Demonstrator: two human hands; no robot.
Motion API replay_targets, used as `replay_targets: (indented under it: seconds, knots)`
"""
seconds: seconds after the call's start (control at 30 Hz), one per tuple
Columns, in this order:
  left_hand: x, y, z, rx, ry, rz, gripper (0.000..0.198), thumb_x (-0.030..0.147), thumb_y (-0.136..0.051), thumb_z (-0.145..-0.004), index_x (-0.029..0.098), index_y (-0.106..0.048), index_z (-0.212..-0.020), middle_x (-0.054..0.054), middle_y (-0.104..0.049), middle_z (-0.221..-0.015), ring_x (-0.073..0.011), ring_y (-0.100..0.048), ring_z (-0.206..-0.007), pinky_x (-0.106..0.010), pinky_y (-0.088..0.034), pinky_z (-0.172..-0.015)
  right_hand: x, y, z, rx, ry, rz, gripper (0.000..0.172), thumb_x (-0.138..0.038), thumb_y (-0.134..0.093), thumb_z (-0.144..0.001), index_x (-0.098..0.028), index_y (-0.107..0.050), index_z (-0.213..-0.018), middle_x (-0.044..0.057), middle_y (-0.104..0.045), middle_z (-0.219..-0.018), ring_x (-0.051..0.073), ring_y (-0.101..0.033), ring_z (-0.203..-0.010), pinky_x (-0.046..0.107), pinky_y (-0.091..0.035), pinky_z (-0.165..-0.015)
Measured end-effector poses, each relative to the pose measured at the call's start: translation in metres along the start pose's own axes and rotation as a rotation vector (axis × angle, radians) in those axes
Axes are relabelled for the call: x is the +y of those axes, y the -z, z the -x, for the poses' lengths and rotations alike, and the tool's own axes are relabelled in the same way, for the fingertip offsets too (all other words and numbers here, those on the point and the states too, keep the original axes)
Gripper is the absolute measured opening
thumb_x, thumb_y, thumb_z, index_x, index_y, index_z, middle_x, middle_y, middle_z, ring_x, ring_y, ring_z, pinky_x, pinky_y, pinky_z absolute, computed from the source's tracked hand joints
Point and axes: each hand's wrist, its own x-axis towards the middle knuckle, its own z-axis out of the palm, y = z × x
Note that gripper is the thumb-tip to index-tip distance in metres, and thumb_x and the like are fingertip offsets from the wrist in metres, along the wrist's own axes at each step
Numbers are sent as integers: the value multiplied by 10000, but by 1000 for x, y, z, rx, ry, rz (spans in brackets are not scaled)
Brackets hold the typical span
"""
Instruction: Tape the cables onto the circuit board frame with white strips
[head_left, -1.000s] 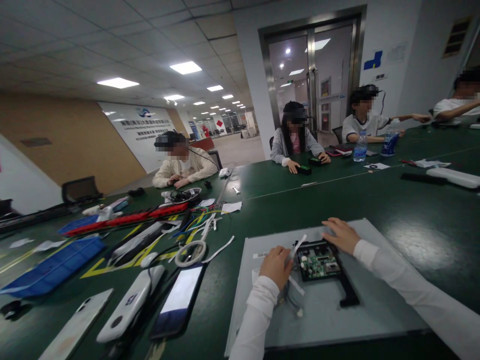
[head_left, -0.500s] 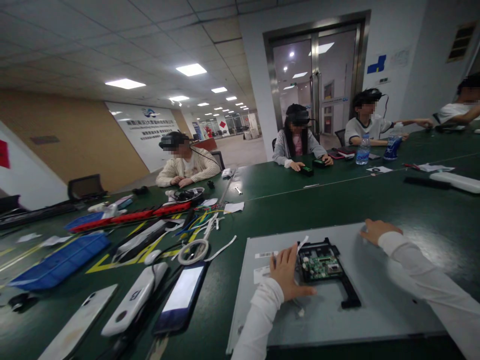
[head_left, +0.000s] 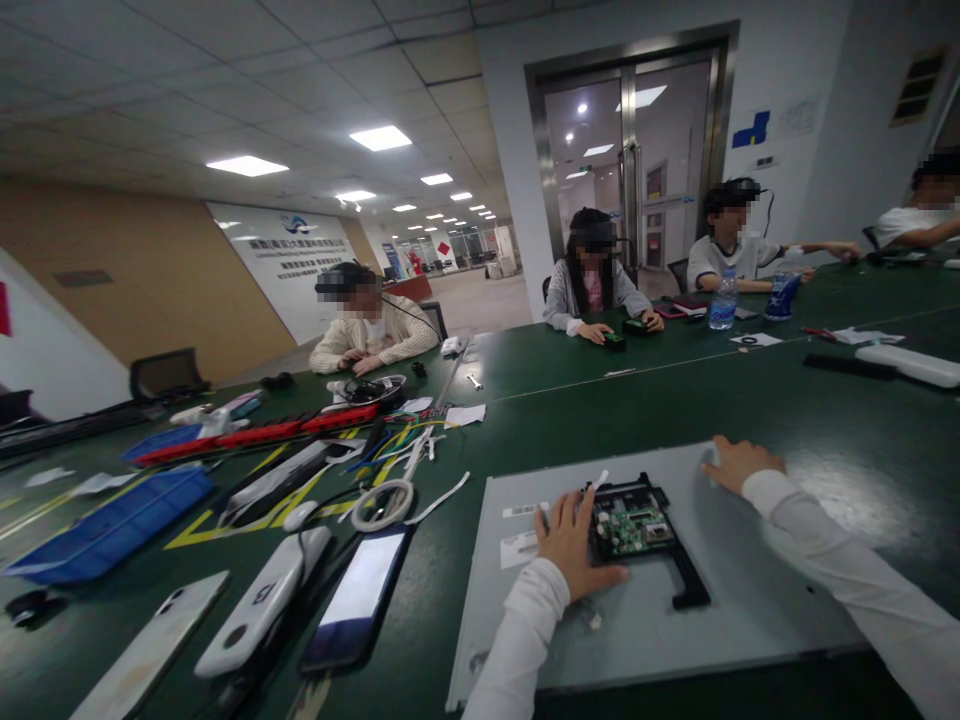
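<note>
A flat grey metal panel (head_left: 735, 600) lies in front of me on the table. Mounted on it is a black plastic bracket (head_left: 686, 565) with a green circuit board (head_left: 637, 527) inside. My left hand (head_left: 574, 550) is open, fingers spread, against the left side of the bracket; a narrow white strip (head_left: 600, 480) shows just past its fingertips. At the panel's far edge rests my right hand (head_left: 746, 465), open, its fingers reaching left along the rim. White labels (head_left: 517, 550) are stuck on the panel left of my left hand.
Left of the panel lie a lit phone (head_left: 360, 590), a white handheld device (head_left: 262, 600), a pale phone (head_left: 154, 645), a white cable coil (head_left: 382, 505) and a blue tray (head_left: 112, 525). Several people sit across the green table (head_left: 540, 400). Bottles (head_left: 724, 300) stand at the far right.
The panel with its bracket and board has shifted slightly left, towards my left hand. My right hand has moved a little left with it. The camera view has shifted slightly.
</note>
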Motion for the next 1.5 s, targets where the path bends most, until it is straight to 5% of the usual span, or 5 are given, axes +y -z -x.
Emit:
replay_targets:
  seconds: [0.53,0.67,0.83,1.07,1.5]
  knots:
    - [-26,9,-4,62,71,47,949,634,-552,-522,267,-167,-1309,-88,-260,-1340,-305,-193,-1220,-563,-74,-959,-18,-18,-3,91,102,-144,546,-517,-396,-721,-250,-390,-1198,137,-460,-1101,316,-420,-1015,436,-346,-752]
    - [-54,19,-8,256,130,65,590,483,-472,-710,218,-364,-1225,-80,-441,-1218,-232,-350,-1145,-438,-218,-968,-16,-21,-4,99,117,-154,538,-528,-390,-720,-253,-405,-1182,130,-460,-1105,310,-414,-1021,432,-346,-756]
    - [-122,32,-1,569,454,-124,402,237,-444,-741,124,-469,-1126,-106,-519,-1113,-221,-446,-1052,-358,-311,-915,-16,-25,-5,128,148,-163,521,-528,-386,-723,-263,-414,-1171,108,-457,-1114,299,-404,-1026,427,-345,-767]
    - [-180,30,13,577,712,-239,412,117,-439,-702,77,-462,-1112,-117,-530,-1103,-211,-439,-1067,-314,-279,-941,-16,-29,-7,133,155,-150,495,-513,-398,-724,-268,-430,-1153,94,-440,-1142,283,-395,-1028,418,-337,-774]
    - [-187,38,15,484,711,-374,324,161,-422,-717,154,-557,-1012,-105,-595,-917,-236,-515,-920,-354,-328,-831,-16,-30,-5,154,155,-126,492,-518,-392,-728,-273,-432,-1152,89,-432,-1153,284,-380,-1038,425,-334,-778]
